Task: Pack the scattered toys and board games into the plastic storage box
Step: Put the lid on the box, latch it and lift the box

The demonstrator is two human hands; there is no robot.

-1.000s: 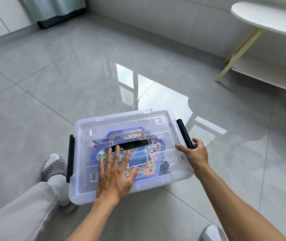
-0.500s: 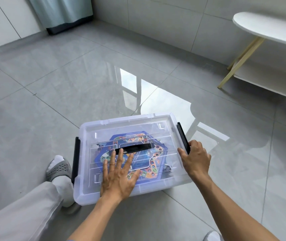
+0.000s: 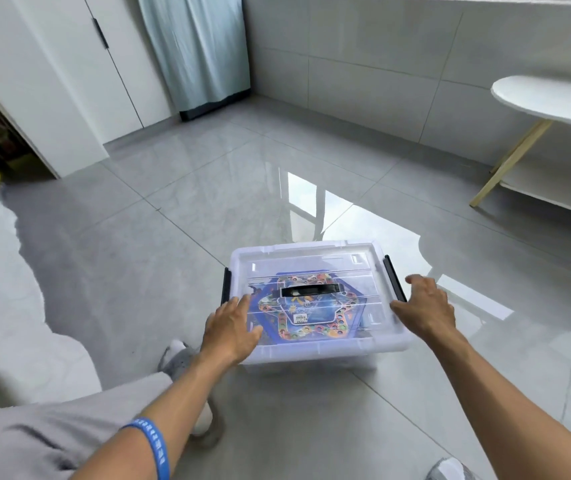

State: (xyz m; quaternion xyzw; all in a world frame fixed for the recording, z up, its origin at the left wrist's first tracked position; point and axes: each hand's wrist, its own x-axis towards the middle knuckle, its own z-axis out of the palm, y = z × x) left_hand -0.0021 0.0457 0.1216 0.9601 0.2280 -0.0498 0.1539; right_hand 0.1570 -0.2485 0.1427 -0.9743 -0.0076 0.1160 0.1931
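A: Where is the plastic storage box (image 3: 315,344) now?

B: On the grey tiled floor (image 3: 180,216), just ahead of the person's knees. Its clear lid (image 3: 312,263) is on, with a black carry handle (image 3: 310,290) in the middle. Through the lid shows a colourful board game (image 3: 306,315), lying flat inside.

A: And the hands?

B: The left hand (image 3: 232,329) lies over the near left corner of the lid, fingers fairly straight and spread, gripping nothing. The right hand (image 3: 424,308) is at the right edge, just beside the black right latch (image 3: 394,278), fingers loosely bent. Whether it touches the latch I cannot tell, but it is not closed round anything.

A: So which step is this?

B: I'd judge the packing is done and the closing is nearly finished. No loose toys show on the floor. A black left latch (image 3: 225,285) sits at the far left side of the box.

A: What does the next move call for?

B: Probably checking both latches are snapped down, then lifting by the handle or both sides.

A: Anything else about?

B: A white table with wooden legs (image 3: 551,102) stands far right, a pale curtain (image 3: 194,50) far back, and a white wardrobe (image 3: 59,64) far left.
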